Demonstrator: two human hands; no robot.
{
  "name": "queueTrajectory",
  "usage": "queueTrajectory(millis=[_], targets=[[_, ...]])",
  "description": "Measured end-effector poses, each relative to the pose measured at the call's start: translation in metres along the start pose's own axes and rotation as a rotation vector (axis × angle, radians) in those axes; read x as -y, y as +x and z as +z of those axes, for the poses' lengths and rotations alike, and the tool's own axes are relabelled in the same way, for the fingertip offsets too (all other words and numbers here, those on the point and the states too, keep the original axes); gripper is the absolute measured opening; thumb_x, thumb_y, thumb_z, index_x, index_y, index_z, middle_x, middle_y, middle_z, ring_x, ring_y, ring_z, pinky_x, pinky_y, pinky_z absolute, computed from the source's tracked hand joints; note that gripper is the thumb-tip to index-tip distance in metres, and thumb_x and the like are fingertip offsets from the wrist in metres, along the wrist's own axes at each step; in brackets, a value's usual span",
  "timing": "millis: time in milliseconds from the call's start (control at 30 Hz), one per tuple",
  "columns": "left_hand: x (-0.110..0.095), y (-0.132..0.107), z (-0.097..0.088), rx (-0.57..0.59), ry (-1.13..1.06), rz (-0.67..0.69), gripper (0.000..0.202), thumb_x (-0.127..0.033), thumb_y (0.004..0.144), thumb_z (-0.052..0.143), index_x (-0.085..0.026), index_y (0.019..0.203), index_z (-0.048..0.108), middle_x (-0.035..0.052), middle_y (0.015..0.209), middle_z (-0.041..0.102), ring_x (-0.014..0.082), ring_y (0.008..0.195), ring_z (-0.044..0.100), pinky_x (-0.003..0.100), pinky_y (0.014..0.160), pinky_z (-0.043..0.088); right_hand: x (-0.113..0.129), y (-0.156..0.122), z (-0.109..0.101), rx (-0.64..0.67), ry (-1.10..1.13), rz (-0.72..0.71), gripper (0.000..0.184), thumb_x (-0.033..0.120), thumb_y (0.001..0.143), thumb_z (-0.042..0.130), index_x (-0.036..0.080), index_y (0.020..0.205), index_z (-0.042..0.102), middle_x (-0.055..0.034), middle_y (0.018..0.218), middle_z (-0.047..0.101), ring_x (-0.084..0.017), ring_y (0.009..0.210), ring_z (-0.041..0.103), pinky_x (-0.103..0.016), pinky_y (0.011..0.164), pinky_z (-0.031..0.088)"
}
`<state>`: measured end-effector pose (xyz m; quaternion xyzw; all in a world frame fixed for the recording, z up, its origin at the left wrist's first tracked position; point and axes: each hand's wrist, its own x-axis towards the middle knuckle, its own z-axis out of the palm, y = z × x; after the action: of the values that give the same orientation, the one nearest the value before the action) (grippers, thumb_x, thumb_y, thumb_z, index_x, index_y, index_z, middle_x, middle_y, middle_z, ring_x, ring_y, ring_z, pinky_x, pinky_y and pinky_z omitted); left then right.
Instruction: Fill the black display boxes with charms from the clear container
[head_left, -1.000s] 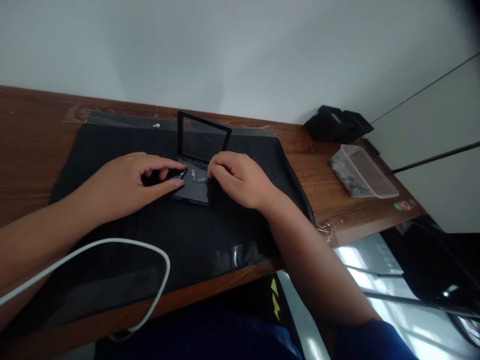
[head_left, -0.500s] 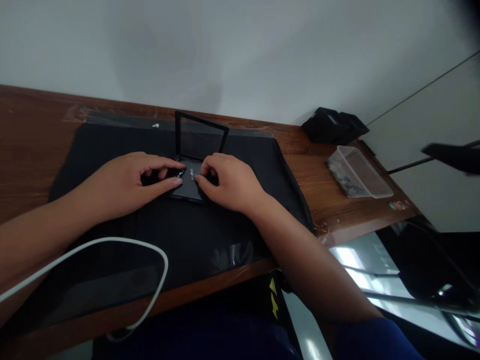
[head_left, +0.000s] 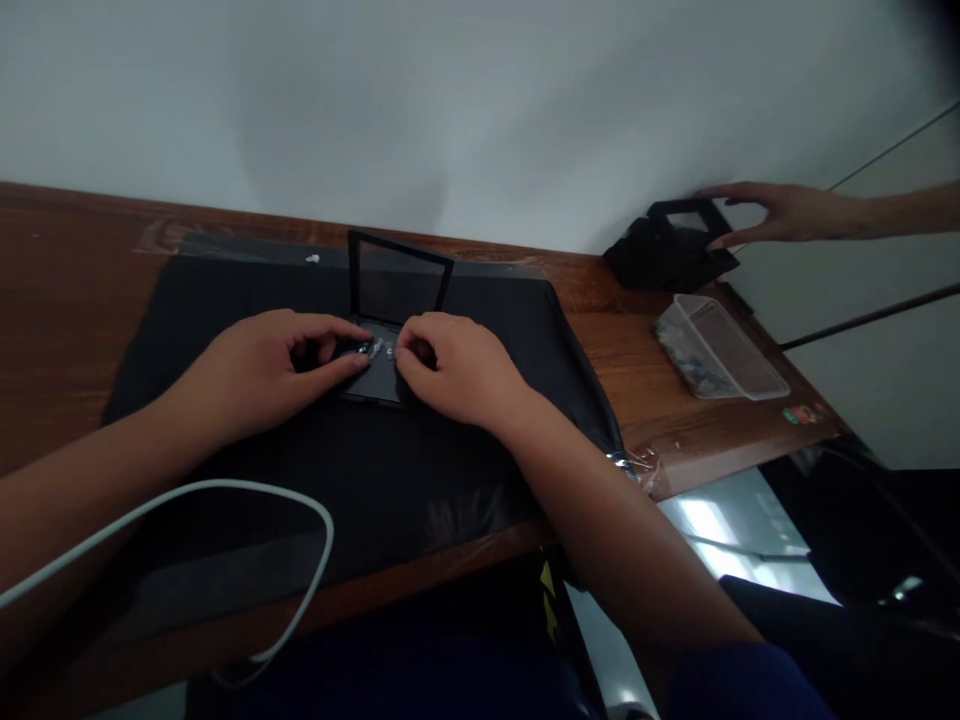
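Note:
A small black hinged case lies open on a black cloth, its framed lid standing upright. My left hand rests on the case's left side, thumb and forefinger pinched near a small dark piece on the base. My right hand is curled over the right half of the base, fingertips next to small silvery pieces. What its fingers hold is hidden.
The cloth lies on a wooden table. A white cable loops over the near edge. At the right stand a clear plastic tub and black cases, where another person's hand grips a black frame.
My right hand slid left over the case base, closer to my left hand. Another person's hand has come in at the upper right and taken hold of a black frame.

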<state>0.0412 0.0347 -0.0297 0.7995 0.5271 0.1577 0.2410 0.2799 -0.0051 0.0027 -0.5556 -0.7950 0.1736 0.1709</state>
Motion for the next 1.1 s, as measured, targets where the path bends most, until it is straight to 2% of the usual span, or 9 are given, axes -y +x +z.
queueTrajectory(millis=[133, 267, 400, 500, 700, 800, 900, 967, 1100], targets=[[-0.005, 0.0, -0.001, -0.02, -0.018, -0.03, 0.058, -0.075, 0.088, 0.061, -0.035, 0.123, 0.083, 0.0019, 0.077, 0.068, 0.0235, 0.069, 0.061, 0.036, 0.063, 0.043, -0.018, -0.006, -0.022, 0.008, 0.21, -0.037, 0.015, 0.02, 0.095, 0.061, 0.017, 0.092, 0.075, -0.0001, 0.083, 0.071, -0.014, 0.077, 0.061, -0.029, 0.071, 0.038], [-0.009, 0.001, -0.001, -0.043, -0.018, -0.053, 0.058, -0.073, 0.089, 0.059, -0.034, 0.126, 0.082, 0.0019, 0.079, 0.069, 0.0234, 0.069, 0.061, 0.036, 0.064, 0.043, -0.04, -0.012, -0.047, -0.009, 0.243, 0.009, 0.006, 0.018, 0.087, 0.071, 0.016, 0.089, 0.077, 0.0029, 0.072, 0.063, -0.012, 0.067, 0.054, -0.029, 0.067, 0.037], [-0.01, 0.002, -0.001, -0.039, -0.014, -0.07, 0.059, -0.072, 0.09, 0.058, -0.033, 0.128, 0.08, 0.0022, 0.081, 0.07, 0.0231, 0.068, 0.06, 0.036, 0.062, 0.042, -0.057, -0.016, -0.061, 0.106, 0.147, 0.136, 0.028, 0.021, 0.078, 0.09, 0.016, 0.105, 0.083, 0.0034, 0.076, 0.064, -0.01, 0.066, 0.052, -0.028, 0.066, 0.037], [-0.007, 0.003, 0.0, -0.02, -0.013, -0.081, 0.063, -0.075, 0.09, 0.057, -0.034, 0.133, 0.079, 0.0024, 0.085, 0.072, 0.0231, 0.069, 0.06, 0.036, 0.063, 0.043, -0.061, -0.015, -0.06, 0.169, 0.131, 0.154, 0.036, 0.022, 0.077, 0.093, 0.02, 0.112, 0.088, 0.0021, 0.081, 0.067, -0.011, 0.069, 0.054, -0.029, 0.067, 0.037], [-0.002, 0.001, -0.004, -0.023, -0.03, -0.088, 0.068, -0.078, 0.09, 0.051, -0.035, 0.137, 0.076, 0.0035, 0.097, 0.076, 0.0235, 0.074, 0.062, 0.036, 0.067, 0.045, -0.057, -0.008, -0.047, 0.222, 0.172, 0.121, 0.022, 0.02, 0.084, 0.09, 0.019, 0.106, 0.092, -0.002, 0.08, 0.074, -0.014, 0.073, 0.062, -0.031, 0.069, 0.042], [-0.004, -0.001, -0.009, -0.023, -0.063, -0.095, 0.071, -0.078, 0.09, 0.051, -0.032, 0.139, 0.075, 0.0027, 0.095, 0.075, 0.0219, 0.071, 0.062, 0.035, 0.066, 0.045, -0.056, -0.008, -0.046, 0.199, 0.175, 0.108, 0.015, 0.015, 0.084, 0.088, 0.017, 0.098, 0.092, -0.0039, 0.082, 0.077, -0.015, 0.076, 0.066, -0.031, 0.071, 0.045], [-0.007, -0.003, -0.012, -0.071, -0.077, -0.103, 0.071, -0.076, 0.09, 0.052, -0.03, 0.14, 0.074, 0.0006, 0.094, 0.075, 0.0191, 0.069, 0.059, 0.033, 0.066, 0.044, -0.056, -0.009, -0.046, 0.136, 0.176, 0.022, 0.01, 0.011, 0.086, 0.084, 0.017, 0.091, 0.09, -0.0045, 0.087, 0.079, -0.016, 0.081, 0.069, -0.03, 0.075, 0.048], [-0.007, -0.003, -0.013, -0.095, -0.077, -0.111, 0.07, -0.075, 0.09, 0.052, -0.029, 0.137, 0.076, -0.0003, 0.092, 0.074, 0.0182, 0.069, 0.06, 0.032, 0.065, 0.044, -0.056, -0.009, -0.045, 0.066, 0.205, -0.041, 0.009, 0.013, 0.089, 0.081, 0.018, 0.091, 0.088, -0.0045, 0.092, 0.08, -0.016, 0.084, 0.068, -0.03, 0.078, 0.048], [-0.004, -0.001, -0.011, -0.063, -0.097, -0.12, 0.067, -0.076, 0.088, 0.054, -0.032, 0.131, 0.079, -0.0007, 0.088, 0.076, 0.0192, 0.067, 0.062, 0.033, 0.063, 0.044, -0.05, -0.009, -0.039, -0.005, 0.299, -0.087, 0.011, 0.021, 0.097, 0.073, 0.017, 0.095, 0.083, -0.003, 0.091, 0.081, -0.015, 0.078, 0.065, -0.03, 0.077, 0.047]])
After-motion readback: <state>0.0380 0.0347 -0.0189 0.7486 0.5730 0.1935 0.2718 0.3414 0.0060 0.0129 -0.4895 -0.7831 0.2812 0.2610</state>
